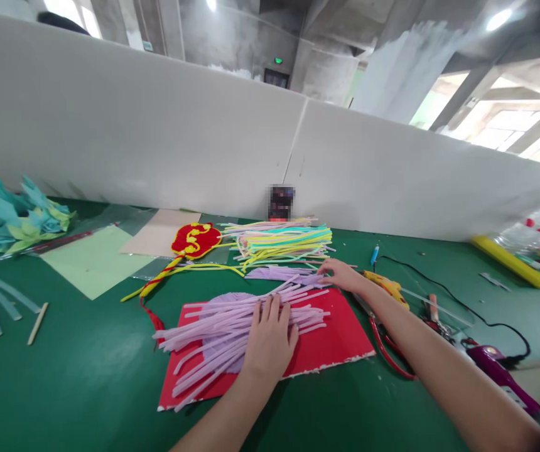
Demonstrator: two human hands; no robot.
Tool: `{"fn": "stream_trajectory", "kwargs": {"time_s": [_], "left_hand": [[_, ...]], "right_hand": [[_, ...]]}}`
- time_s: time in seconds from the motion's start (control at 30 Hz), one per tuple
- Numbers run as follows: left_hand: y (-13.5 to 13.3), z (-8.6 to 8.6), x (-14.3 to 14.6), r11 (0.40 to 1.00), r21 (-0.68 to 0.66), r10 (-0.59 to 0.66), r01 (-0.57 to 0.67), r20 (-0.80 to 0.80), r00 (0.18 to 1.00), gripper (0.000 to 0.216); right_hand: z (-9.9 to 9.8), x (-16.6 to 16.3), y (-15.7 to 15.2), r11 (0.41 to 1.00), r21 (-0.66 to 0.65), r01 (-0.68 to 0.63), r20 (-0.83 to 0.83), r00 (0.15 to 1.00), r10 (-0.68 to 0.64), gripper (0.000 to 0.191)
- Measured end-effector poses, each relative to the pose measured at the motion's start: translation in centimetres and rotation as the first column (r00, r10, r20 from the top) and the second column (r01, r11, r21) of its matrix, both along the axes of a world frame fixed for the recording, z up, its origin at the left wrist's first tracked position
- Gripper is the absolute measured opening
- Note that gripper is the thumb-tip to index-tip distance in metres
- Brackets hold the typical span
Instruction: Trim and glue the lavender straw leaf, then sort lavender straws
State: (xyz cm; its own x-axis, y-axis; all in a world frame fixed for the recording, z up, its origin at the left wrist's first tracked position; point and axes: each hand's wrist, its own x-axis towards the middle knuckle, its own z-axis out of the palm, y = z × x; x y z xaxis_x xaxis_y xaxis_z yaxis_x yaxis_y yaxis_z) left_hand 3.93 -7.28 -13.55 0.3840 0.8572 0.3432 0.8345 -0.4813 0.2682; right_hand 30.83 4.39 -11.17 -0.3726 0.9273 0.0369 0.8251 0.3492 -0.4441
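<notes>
My left hand [272, 336] lies palm down with its fingers stretched over a loose bundle of lavender pipe cleaners [223, 326]. Beneath the bundle, a round lavender piece [230, 359] partly shows on a red board [340, 339]. Farther back, my right hand [340, 276] has its fingers bent and closed on the right end of a smaller group of lavender pipe cleaners [274, 274]. Just behind that group lies a pile of yellow, turquoise and pink pipe cleaners [284, 243]. A red and yellow fan-shaped pipe-cleaner piece [196, 241] with a tassel rests to the left.
At the right are a yellow glue gun [385, 289], red-handled pliers [387, 351], a purple power strip [498, 373] with a black cord, and a yellow bar [512, 260]. Green paper [91, 260] and turquoise paper-like flowers [13, 216] lie left. A white partition [157, 132] borders the table.
</notes>
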Motion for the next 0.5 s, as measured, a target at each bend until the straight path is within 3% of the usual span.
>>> {"fn": "stream_trajectory", "kwargs": {"time_s": [0.13,0.33,0.43,0.5], "left_hand": [[-0.1,0.6,-0.1,1.000,0.005,-0.021,0.021,0.037,0.999,0.034],[-0.1,0.8,0.0,0.999,0.026,-0.037,0.036,0.054,0.998,0.030],[-0.1,0.7,0.1,0.999,0.012,-0.039,0.039,0.047,0.998,0.032],[-0.1,0.5,0.1,0.999,0.005,-0.041,0.041,0.043,0.998,0.032]], "right_hand": [[1.6,0.9,0.3,1.000,-0.023,0.019,-0.013,1.000,-0.019,0.023],[6.2,2.7,0.0,0.991,-0.114,0.072,-0.051,0.996,-0.078,0.024],[7.4,1.1,0.2,0.985,-0.088,0.145,-0.111,0.982,-0.155,0.025],[6.9,-1.3,0.8,0.992,-0.091,0.084,-0.111,0.989,-0.094,0.024]]}}
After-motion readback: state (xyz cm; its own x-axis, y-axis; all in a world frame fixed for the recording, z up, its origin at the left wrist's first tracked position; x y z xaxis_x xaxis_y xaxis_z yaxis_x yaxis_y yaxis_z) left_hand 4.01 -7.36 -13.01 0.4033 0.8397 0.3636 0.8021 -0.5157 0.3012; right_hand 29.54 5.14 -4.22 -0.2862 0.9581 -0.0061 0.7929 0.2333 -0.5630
